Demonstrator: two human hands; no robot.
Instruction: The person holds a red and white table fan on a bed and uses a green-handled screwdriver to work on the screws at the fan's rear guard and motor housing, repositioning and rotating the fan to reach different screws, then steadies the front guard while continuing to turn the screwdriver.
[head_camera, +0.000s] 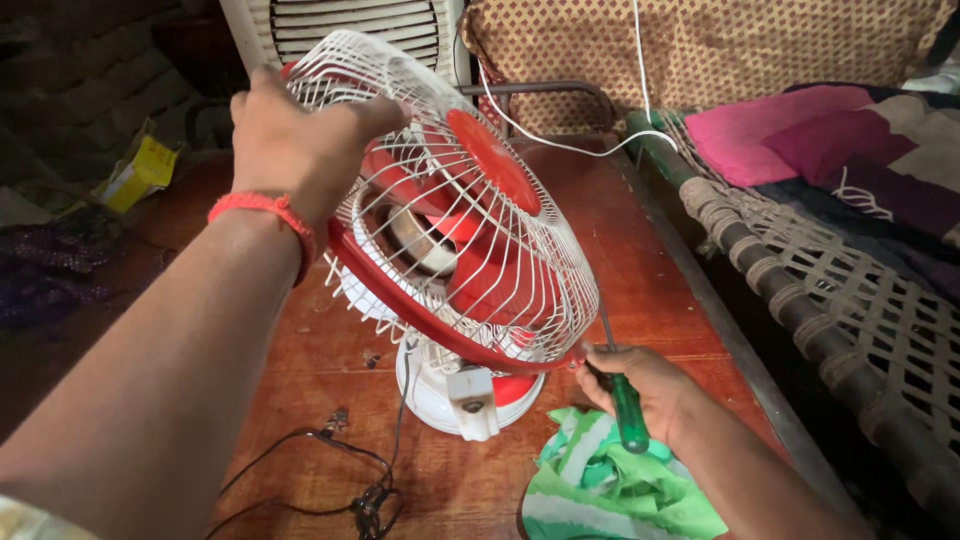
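Both hands are on a small table fan (450, 240) that stands near the middle of the red-brown tabletop (640, 250). At about ten o'clock from the fan's hub, the left hand (300, 140) is clamped over the top rim of the white wire guard (520, 270), fingers curled down onto the wires; a red thread band (265, 210) circles that wrist. At about five o'clock, below the guard's lower edge, the right hand (650, 385) is closed around the green handle of a screwdriver (625, 400), whose thin shaft runs up to the red ring (400, 300) that joins the two halves of the guard. The fan head is tilted, its front facing up and toward two o'clock, with red blades and a red centre disc showing through the wires. Its white round base (440, 400) rests on the tabletop just beneath the guard, between the two forearms.

A green and white cloth (610, 485) lies crumpled just under the right wrist, at five o'clock from the base. A black cord (340, 470) loops across the tabletop at seven o'clock. A white cable (560, 145) trails off at one o'clock toward a woven cot (830, 290) along the right edge, with pink bedding (790, 135) on it.
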